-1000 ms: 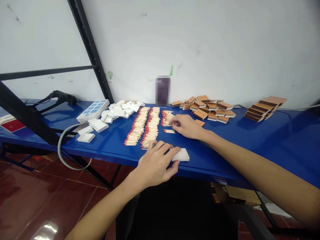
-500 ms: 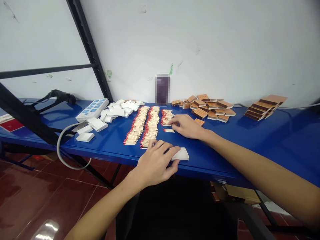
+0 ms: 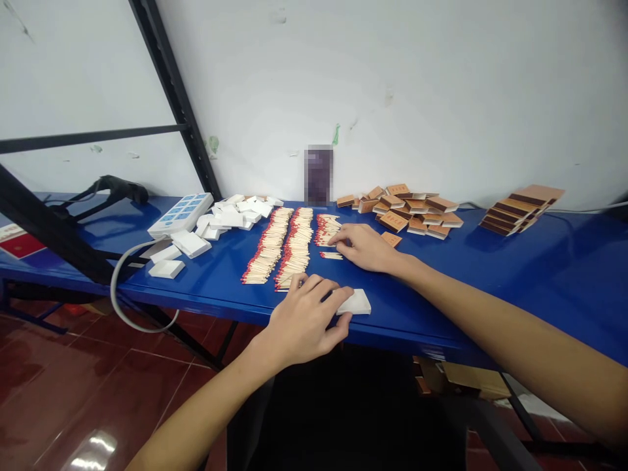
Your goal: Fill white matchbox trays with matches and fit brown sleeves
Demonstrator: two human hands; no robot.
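1. Head view, near side: the left hand (image 3: 307, 320) has its thumb and forefinger on the left end of a white tray (image 3: 357, 302), which lies between them near the front edge of the blue table (image 3: 490, 294). How firmly they press cannot be told.

2. Farther off, the right hand (image 3: 362, 247) is curled, its thumb and forefinger close together at the right end of a short row of matches (image 3: 326, 230). Whether a match is pinched there cannot be told. A small bunch of matches (image 3: 331, 256) lies just nearer.

3. To the left run two long match rows, the outer row (image 3: 269, 245) and the inner row (image 3: 297, 245), red heads leftward. Far left is a pile of white trays (image 3: 230, 212); far right, a heap of matchbox sleeves (image 3: 412, 209).

4. The step in hand looks like separating matches from the short row while the tray is steadied.

5. The next move seems to call for a light fingertip grip that keeps the heads aligned, with the tray held still.
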